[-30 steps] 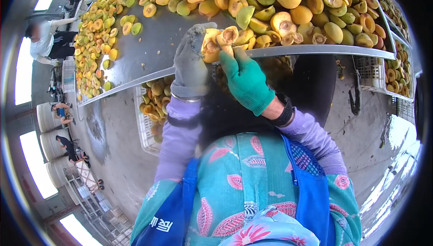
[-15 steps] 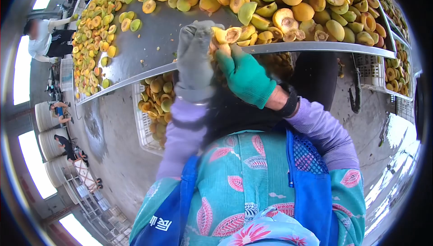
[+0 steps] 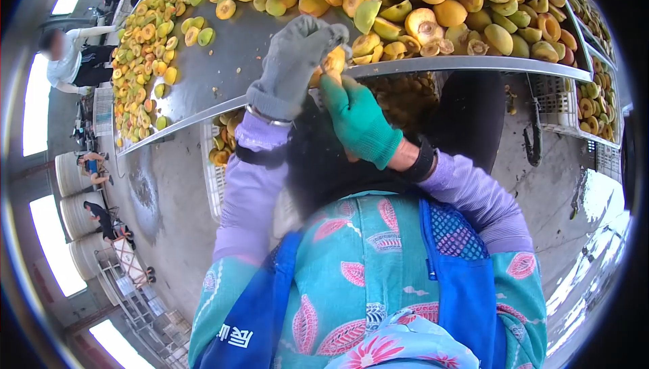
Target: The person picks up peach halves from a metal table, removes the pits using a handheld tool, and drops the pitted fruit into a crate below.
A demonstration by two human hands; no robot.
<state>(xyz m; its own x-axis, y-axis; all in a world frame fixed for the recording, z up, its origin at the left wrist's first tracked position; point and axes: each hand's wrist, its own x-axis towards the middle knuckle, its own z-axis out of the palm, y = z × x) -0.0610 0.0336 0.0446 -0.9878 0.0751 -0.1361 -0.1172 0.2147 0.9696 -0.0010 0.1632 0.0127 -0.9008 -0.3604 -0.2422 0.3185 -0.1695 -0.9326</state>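
My left hand (image 3: pixel 294 64), in a grey glove, is raised at the near edge of the metal table (image 3: pixel 223 51), its fingers curled over a yellow-orange fruit piece (image 3: pixel 334 60). My right hand (image 3: pixel 362 117), in a green glove with bare fingertips, meets it from below and pinches the same fruit. Whether a tool is between the fingers cannot be made out. Just beyond the hands, halved fruit (image 3: pixel 422 25) is heaped along the table, some halves showing brown, rough centres. More halves (image 3: pixel 145 51) are spread over the table's left part.
Below the table edge stands a white crate (image 3: pixel 213 186) with fruit halves. Another crate (image 3: pixel 558 108) is at the right, near more fruit. Two people (image 3: pixel 67 58) are by the table's far left side. Large white tubs (image 3: pixel 74 173) and further people are at the left.
My left hand has moved slightly up and turned, its fingers now arching over the fruit. The fruit piece between my hands looks different and sits lower. My right hand has shifted slightly left and down.
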